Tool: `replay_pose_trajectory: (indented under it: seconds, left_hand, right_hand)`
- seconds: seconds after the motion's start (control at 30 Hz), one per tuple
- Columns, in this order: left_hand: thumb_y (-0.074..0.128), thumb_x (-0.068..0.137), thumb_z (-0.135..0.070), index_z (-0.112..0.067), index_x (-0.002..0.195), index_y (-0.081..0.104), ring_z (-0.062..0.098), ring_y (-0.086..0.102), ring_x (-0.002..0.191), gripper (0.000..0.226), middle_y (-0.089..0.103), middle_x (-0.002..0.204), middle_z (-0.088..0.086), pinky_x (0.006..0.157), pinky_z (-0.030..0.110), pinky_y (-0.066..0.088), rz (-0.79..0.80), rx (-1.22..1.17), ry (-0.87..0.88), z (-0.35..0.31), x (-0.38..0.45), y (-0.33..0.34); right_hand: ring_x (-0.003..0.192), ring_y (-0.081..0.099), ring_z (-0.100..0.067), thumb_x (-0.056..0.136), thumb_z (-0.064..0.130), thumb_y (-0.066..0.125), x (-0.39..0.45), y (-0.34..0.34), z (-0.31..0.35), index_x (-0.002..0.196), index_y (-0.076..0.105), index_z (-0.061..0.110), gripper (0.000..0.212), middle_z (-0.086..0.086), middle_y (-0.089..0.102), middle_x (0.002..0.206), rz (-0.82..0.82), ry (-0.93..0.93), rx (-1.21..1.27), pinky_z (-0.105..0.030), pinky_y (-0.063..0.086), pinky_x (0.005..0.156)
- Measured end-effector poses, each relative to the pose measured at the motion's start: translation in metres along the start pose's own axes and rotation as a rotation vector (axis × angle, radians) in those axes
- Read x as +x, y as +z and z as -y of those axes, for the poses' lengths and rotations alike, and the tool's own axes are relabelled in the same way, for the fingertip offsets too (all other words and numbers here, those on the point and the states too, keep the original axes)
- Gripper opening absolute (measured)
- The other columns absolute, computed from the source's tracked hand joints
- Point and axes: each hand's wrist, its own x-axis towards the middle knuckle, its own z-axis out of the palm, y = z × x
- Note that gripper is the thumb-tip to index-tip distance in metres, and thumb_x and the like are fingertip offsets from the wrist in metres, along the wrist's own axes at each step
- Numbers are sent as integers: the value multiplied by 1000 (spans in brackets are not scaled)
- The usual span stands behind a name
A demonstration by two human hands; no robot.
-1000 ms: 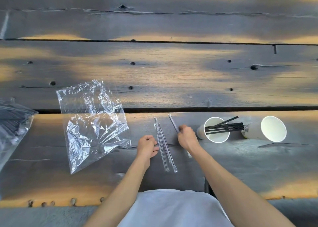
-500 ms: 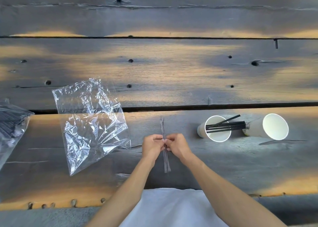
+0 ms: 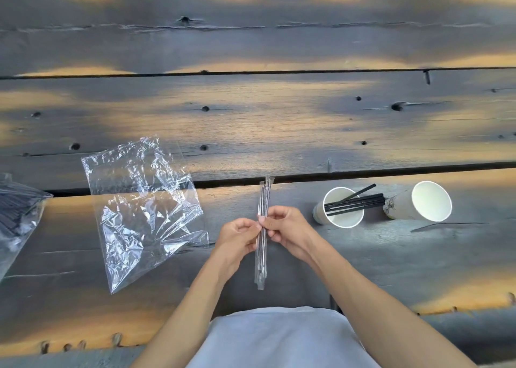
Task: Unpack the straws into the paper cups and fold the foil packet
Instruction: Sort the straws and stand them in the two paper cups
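A small bundle of wrapped straws [image 3: 263, 197] stands nearly upright over the plank table, pinched at its middle by my left hand [image 3: 238, 235] and my right hand [image 3: 284, 228]. To the right lie two white paper cups on their sides. The nearer cup [image 3: 339, 208] holds several black straws [image 3: 356, 201] that stick out toward the other cup [image 3: 418, 204], which has nothing visible inside. An empty, crumpled clear packet [image 3: 142, 208] lies flat to the left of my hands.
A second plastic bag [image 3: 16, 217] with dark straws inside lies at the left edge. The weathered plank table [image 3: 279, 122] has a gap between boards just beyond the cups. My white shirt fills the bottom centre.
My hands gathered the wrapped straws that lay on the table, brought them together into one bundle and lifted it. The cups and the clear packet stayed in place.
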Motion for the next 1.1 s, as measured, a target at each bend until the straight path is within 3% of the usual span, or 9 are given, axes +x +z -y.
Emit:
replay_pose_trajectory:
  seconds: [0.2,0.4,0.5,0.6,0.7,0.83,0.97,1.03,1.1]
  left_hand:
    - [50,103,-25,-1,101,65,18,57,51,29,66,66,10,50,24,45,94,68,14,0,-27,3]
    - [48,100,-48,-9,94,68,14,56,55,44,61,65,6,53,23,47,36,235,-56,-1,-41,3]
    - [48,102,-43,-6,96,66,11,46,49,41,55,64,3,42,21,31,48,223,4,1,-43,5]
    - [47,103,-36,-5,98,66,9,42,46,37,56,63,0,38,19,22,64,255,88,5,-45,8]
    - [47,104,-35,-8,94,68,8,39,45,36,52,59,-3,41,18,20,105,310,119,9,-47,9]
    - [43,105,-34,-13,82,65,7,34,45,38,44,57,-4,44,18,17,172,410,117,12,-46,15]
    - [44,105,-33,-14,81,68,9,42,47,38,51,58,-5,44,21,27,267,515,123,13,-45,25]
    - [51,102,-35,-19,86,70,8,55,59,29,64,70,-7,58,28,45,212,610,199,17,-40,30]
    - [59,96,-37,-25,107,67,6,62,92,18,68,106,-5,90,31,48,74,737,296,30,-28,29]
  right_hand:
    - [42,48,-8,92,-3,64,-12,10,17,92,59,0,6,-4,58,58,32,-118,22,-21,49,45]
    - [50,51,-9,90,-4,64,-22,10,17,97,61,-1,8,-9,60,71,-51,-245,-22,-18,40,43]
    - [51,52,-13,88,-6,66,-30,11,14,107,64,-6,19,-8,59,69,-31,-248,-36,-20,44,44]
    - [49,50,-15,88,-7,66,-38,10,14,103,67,-1,15,-8,58,65,5,-223,-39,-24,48,46]
    - [49,51,-14,89,-2,67,-48,5,19,102,66,-1,13,-8,58,65,53,-180,-108,-26,47,51]
    - [49,52,-14,95,11,63,-63,-10,35,101,64,-4,16,-6,58,67,-33,-250,-110,-21,39,42]
    - [45,52,-13,94,2,62,-87,-32,44,86,60,6,9,-5,56,61,-13,-285,-177,-20,38,39]
    - [46,53,-16,93,-1,61,-98,-46,47,83,60,7,13,-8,55,60,-59,-323,-214,-22,40,41]
    - [50,54,-19,93,-2,61,-110,-65,53,81,62,7,15,-9,56,62,-149,-399,-186,-24,43,44]
